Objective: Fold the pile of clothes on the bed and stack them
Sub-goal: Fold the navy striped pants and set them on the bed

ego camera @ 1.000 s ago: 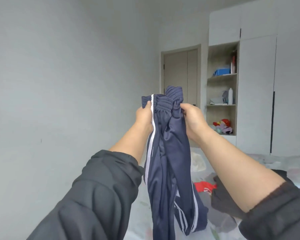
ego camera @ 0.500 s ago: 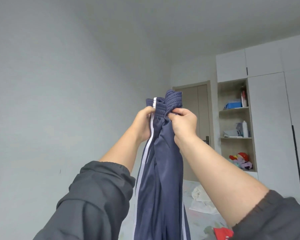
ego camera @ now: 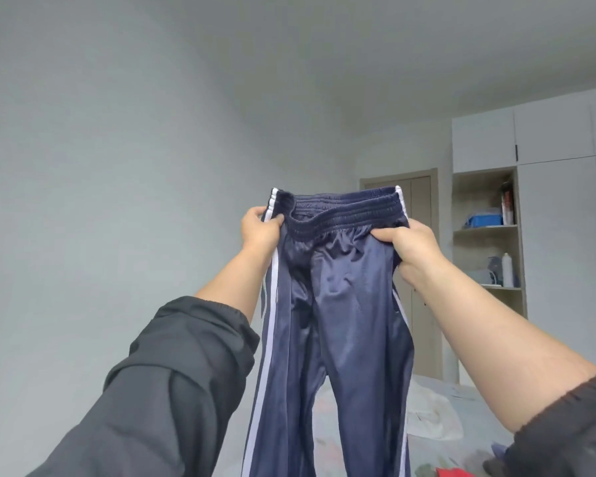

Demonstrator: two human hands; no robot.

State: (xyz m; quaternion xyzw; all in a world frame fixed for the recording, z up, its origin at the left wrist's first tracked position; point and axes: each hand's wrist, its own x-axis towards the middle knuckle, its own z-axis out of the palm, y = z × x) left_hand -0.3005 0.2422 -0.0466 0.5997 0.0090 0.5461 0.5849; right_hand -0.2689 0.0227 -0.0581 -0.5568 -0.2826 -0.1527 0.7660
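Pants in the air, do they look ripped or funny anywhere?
No rips or stains show. The navy pants hang straight from the waistband, with the left hand holding one side and the right hand the other. The cloth only wrinkles a little below it, which is normal.

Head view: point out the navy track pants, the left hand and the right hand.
navy track pants [ego camera: 341, 304], head view, front fabric below the waistband.
left hand [ego camera: 260, 228], head view, back of the hand, by the striped seam.
right hand [ego camera: 412, 244], head view, back of the hand.
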